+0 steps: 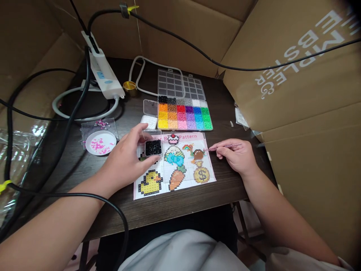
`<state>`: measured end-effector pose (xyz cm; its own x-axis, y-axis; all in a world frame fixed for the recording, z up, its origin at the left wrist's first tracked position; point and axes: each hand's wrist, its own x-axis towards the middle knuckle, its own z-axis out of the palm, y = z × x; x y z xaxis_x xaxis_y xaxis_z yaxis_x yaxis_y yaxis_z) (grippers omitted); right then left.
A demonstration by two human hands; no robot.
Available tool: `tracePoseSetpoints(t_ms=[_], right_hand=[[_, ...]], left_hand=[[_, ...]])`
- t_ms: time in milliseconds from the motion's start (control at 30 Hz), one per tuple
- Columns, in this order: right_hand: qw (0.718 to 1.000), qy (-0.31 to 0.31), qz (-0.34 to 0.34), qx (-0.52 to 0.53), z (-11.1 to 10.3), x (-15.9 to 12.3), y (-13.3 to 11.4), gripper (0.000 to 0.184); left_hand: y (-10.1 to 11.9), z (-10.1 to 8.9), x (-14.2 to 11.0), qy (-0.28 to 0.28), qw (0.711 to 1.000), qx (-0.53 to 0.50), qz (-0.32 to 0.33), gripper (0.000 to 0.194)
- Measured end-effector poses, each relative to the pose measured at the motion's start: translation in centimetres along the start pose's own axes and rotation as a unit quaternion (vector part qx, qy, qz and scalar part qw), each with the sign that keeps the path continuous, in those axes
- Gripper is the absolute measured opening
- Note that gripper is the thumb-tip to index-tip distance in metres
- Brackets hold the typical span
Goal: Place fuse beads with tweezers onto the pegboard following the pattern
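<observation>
My left hand (128, 152) is curved round a small clear box of black beads (153, 147) with its lid up, over the left part of the pattern sheet (213, 174). The thumb lies along the box's near side; some fingers are hidden behind it. In my right hand (237, 156) a pair of pink metal tweezers (224, 147) is pinched, tips pointing left at the sheet's right edge. Bead designs of a carrot (177, 178), a snail-like figure (198, 154) and a cupcake (173, 139) lie on the sheet, beside a printed duck (150, 183).
Behind the sheet stand an open bead case (184, 114) with many colours and a small box of white beads (149, 122). A white dish of pink beads (100, 143) rests on a pegboard (112, 126) at left. A power strip (105, 77), black cables (76, 109) and cardboard walls (304, 150) surround the table.
</observation>
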<state>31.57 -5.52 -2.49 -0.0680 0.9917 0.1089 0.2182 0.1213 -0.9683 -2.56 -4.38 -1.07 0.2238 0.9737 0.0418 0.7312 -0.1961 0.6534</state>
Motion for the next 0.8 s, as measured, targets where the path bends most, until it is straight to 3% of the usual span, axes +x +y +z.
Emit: tracePoseSetpoints(t_ms=[433, 633, 800], right_hand=[[0.996, 0.049, -0.013, 0.071, 0.9, 0.2, 0.0, 0.011], [0.994, 0.054, -0.012, 0.096, 6.3, 1.3, -4.0, 0.016], [0.999, 0.035, -0.024, 0.033, 11.7, 1.7, -7.0, 0.011]], left_hand=[[0.0, 0.2, -0.1, 0.009, 1.000, -0.014, 0.007, 0.082], [0.0, 0.3, -0.1, 0.011, 1.000, -0.016, 0.018, 0.081], [0.1, 0.3, -0.2, 0.007, 0.999, -0.026, 0.024, 0.082]])
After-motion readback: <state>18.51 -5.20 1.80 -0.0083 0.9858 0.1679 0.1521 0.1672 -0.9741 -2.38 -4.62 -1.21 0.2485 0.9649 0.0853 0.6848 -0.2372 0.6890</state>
